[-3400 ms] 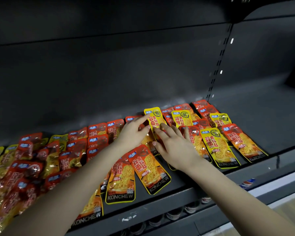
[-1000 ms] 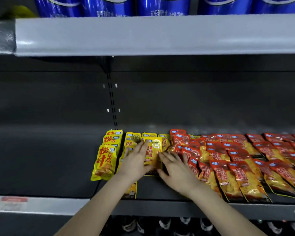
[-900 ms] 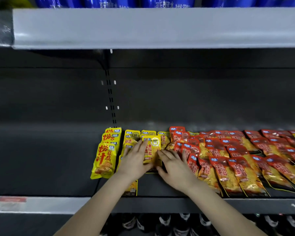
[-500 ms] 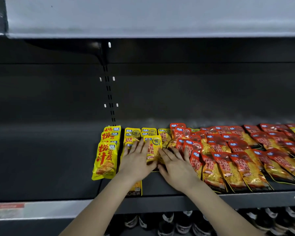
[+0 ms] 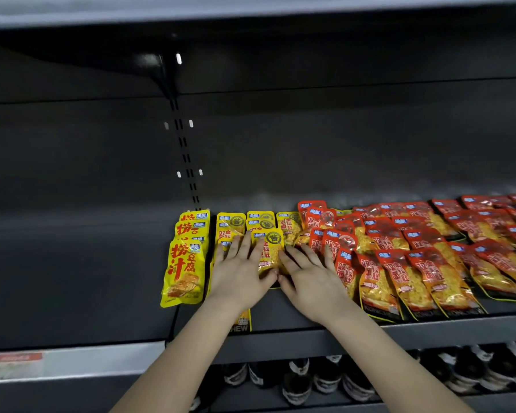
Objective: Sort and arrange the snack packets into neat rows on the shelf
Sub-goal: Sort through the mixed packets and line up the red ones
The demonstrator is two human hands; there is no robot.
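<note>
A yellow snack packet (image 5: pixel 269 248) lies on the dark shelf (image 5: pixel 295 311) between my two hands. My left hand (image 5: pixel 242 272) rests flat with fingers spread on the yellow packets left of it, thumb against the packet's lower edge. My right hand (image 5: pixel 310 275) lies flat on its right side, fingers straight, touching the packet and the red packets (image 5: pixel 399 263) beside it. Short rows of yellow packets (image 5: pixel 231 223) run back to the wall. A row of yellow tofu packets (image 5: pixel 185 269) stands at the far left.
Red packets overlap in loose rows to the right edge (image 5: pixel 495 231). Left of the slotted upright (image 5: pixel 188 162) the shelf is bare and dark. A grey upper shelf edge (image 5: pixel 251 7) hangs overhead. Dark bottles (image 5: pixel 325 380) stand on the shelf below.
The view has shifted from the right part of the shelf to its left part. Both hands have flattened beside the yellow packet and pressed it into its row; the camera has dipped lower.
</note>
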